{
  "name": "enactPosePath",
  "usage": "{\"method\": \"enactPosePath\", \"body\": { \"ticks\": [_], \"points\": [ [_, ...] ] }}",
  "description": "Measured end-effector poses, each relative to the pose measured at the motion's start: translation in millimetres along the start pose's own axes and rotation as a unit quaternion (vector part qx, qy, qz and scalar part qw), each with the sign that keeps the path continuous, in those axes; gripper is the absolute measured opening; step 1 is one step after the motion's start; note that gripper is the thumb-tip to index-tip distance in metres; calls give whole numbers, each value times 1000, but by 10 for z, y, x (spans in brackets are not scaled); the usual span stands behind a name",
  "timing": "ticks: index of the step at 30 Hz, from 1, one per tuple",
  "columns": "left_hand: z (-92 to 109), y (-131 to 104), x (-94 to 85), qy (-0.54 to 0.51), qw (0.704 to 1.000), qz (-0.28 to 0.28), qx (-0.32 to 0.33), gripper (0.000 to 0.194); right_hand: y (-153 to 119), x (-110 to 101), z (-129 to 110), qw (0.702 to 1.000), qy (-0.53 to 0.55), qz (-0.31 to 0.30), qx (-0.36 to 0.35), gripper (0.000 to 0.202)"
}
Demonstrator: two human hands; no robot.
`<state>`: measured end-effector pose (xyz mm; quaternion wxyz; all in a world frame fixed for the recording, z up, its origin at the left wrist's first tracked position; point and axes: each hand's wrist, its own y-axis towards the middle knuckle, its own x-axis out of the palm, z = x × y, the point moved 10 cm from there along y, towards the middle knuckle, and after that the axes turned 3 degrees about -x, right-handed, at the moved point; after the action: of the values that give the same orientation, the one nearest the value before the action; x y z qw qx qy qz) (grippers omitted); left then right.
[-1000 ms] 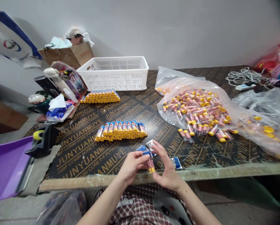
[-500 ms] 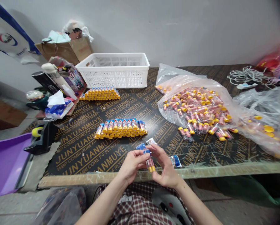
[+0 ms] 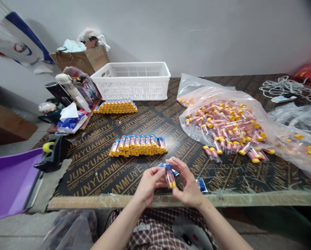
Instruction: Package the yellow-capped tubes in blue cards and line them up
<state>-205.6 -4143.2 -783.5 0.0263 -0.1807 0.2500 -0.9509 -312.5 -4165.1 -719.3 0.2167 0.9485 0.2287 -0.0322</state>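
Head camera view: two bare hands meet over the near edge of one dark, gold-lettered table [image 3: 93, 175]. The left hand [image 3: 148, 182] grips a single small tube [image 3: 170, 177], blue at its upper end and yellow at its lower, with thumb and fingers closed on it. The right hand [image 3: 188, 186] curves around the other side, thumb by the yellow end; I cannot tell whether it presses on the tube too. Just behind the fingers lies some blue wrapping [image 3: 175, 172], partly hidden, and one blue packet [image 3: 202, 185] sits beside the right hand.

Farther out I see two stacks of yellow-ended tubes: a nearer stack [image 3: 139, 144], about seven in its upper row, and a farther stack [image 3: 116, 106], too small for me to count. To the right, one clear bag [image 3: 251, 97] spills a pile of tubes [image 3: 225, 121], dozens, too jumbled to number; two lie side by side at its front edge. Beyond stand one white basket [image 3: 134, 88] and, leftward, two bottles [image 3: 57, 93], while one black tape dispenser [image 3: 57, 152] sits at the left edge.
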Motion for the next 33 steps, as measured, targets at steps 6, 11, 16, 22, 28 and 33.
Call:
{"method": "enactPosePath", "body": {
  "ticks": [6, 11, 16, 22, 28, 33],
  "points": [
    [308, 152, -296, 509, 820, 188, 182, 23, 870, -248, 207, 989, -133, 40, -39, 83],
    [224, 235, -327, 563, 785, 187, 178, 10, 1207, -65, 409, 981, -187, -9, -51, 83],
    [230, 245, -381, 520, 814, 191, 173, 8, 1208, 90, 431, 968, -239, -45, -53, 85],
    [186, 273, -431, 487, 837, 174, 177, 5, 1003, -445, 448, 924, -383, -19, 0, 80],
    [203, 235, -242, 530, 805, 133, 231, 19, 425, -1681, 777, 815, -543, 77, 186, 39],
    [225, 221, -254, 527, 807, 152, 220, 14, 170, -1715, 979, 781, -584, 9, 220, 32]
  ]
}}
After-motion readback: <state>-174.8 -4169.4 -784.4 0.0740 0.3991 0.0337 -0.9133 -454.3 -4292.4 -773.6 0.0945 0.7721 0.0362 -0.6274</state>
